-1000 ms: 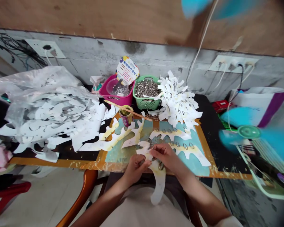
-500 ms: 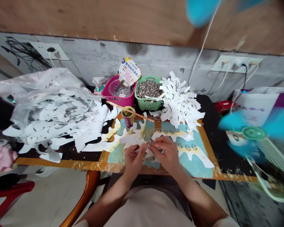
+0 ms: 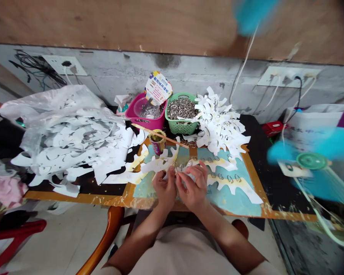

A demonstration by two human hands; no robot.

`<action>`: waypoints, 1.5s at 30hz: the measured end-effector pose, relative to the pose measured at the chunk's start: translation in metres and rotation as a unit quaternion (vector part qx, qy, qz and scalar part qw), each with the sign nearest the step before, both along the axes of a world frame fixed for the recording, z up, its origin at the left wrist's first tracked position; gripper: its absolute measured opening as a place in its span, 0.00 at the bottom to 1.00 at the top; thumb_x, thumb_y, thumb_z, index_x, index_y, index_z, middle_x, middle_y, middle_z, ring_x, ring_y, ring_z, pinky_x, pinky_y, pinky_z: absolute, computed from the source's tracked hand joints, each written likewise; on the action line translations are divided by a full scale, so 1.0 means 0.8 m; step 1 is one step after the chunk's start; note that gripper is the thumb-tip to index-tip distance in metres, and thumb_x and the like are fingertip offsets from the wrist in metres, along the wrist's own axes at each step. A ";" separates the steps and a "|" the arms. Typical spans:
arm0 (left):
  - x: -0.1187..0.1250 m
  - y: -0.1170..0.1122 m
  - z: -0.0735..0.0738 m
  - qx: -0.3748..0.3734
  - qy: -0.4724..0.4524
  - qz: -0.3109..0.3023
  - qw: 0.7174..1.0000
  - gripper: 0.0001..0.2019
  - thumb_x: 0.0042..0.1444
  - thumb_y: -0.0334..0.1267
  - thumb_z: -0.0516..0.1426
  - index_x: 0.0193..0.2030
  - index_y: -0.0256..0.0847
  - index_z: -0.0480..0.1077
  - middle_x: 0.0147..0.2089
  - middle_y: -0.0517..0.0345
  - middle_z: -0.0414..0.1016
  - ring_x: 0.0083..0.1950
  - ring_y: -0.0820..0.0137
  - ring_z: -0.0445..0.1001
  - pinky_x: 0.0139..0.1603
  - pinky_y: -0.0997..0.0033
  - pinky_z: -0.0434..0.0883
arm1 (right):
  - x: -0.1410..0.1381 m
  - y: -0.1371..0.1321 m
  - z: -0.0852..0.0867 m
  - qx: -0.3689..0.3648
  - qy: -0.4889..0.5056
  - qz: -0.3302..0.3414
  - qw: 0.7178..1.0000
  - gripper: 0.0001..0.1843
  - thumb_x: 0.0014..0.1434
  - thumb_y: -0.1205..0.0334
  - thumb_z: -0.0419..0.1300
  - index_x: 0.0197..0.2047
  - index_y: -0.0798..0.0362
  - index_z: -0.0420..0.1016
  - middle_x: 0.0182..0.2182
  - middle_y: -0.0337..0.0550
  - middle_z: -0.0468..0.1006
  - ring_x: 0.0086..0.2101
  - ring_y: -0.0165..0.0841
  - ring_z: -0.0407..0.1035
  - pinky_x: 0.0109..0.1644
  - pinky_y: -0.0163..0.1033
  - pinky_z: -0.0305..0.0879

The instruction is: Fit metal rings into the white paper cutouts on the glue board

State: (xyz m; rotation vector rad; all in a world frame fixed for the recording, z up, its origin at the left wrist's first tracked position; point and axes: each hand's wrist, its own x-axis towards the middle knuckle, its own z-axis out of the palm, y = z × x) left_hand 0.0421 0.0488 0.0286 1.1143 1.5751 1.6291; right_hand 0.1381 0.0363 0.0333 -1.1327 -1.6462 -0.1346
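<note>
Left hand (image 3: 164, 188) and right hand (image 3: 194, 187) meet at near table edge. Fingertips of both pinched shut on white card cutout (image 3: 156, 165), wavy-edged, held just above teal mat (image 3: 240, 200). Ring in the pinch: too small to tell. Beside, on mat: strips (image 3: 226, 177) already bearing metal loops, lying flat. Glue pot (image 3: 157, 142), stick across. Farther: ringed pile (image 3: 222, 130) looks done. Larger ringless heap (image 3: 74, 141) in crinkly plastic seemingly left, so under halfway. Back: green basket (image 3: 179, 126) of shiny rings (image 3: 181, 107), pink basket (image 3: 143, 121).

Our left hand (image 3: 165, 188) and right hand (image 3: 193, 189) are bare. Our forearms are uncovered up to the elbows. We wear a plain pale beige garment (image 3: 183, 250).
</note>
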 end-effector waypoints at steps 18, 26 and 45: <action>-0.023 -0.012 0.027 -0.072 -0.242 -0.167 0.953 0.24 0.46 0.58 0.66 0.25 0.39 0.63 0.23 0.66 0.66 0.19 0.83 0.58 0.18 0.84 0.60 | 0.055 0.029 0.071 -0.430 0.111 0.331 0.833 0.10 0.62 0.56 0.58 0.31 0.52 0.71 0.29 0.38 0.72 0.31 0.30 0.65 0.35 0.34 0.60; -0.034 -0.010 0.032 -0.083 -0.144 -0.279 0.946 0.25 0.44 0.52 0.69 0.23 0.40 0.57 0.22 0.68 0.57 0.21 0.82 0.54 0.20 0.81 0.55 | 0.049 0.012 0.064 -0.333 0.166 0.328 0.868 0.11 0.59 0.64 0.57 0.25 0.51 0.62 0.27 0.36 0.68 0.28 0.28 0.59 0.31 0.34 0.56; -0.042 -0.008 0.044 0.028 0.209 -0.296 0.932 0.15 0.56 0.40 0.62 0.22 0.38 0.67 0.23 0.62 0.65 0.26 0.74 0.62 0.28 0.75 0.60 | 0.071 0.007 0.074 -0.206 -0.002 0.209 0.956 0.03 0.64 0.65 0.59 0.38 0.50 0.74 0.36 0.43 0.75 0.40 0.35 0.71 0.45 0.40 0.69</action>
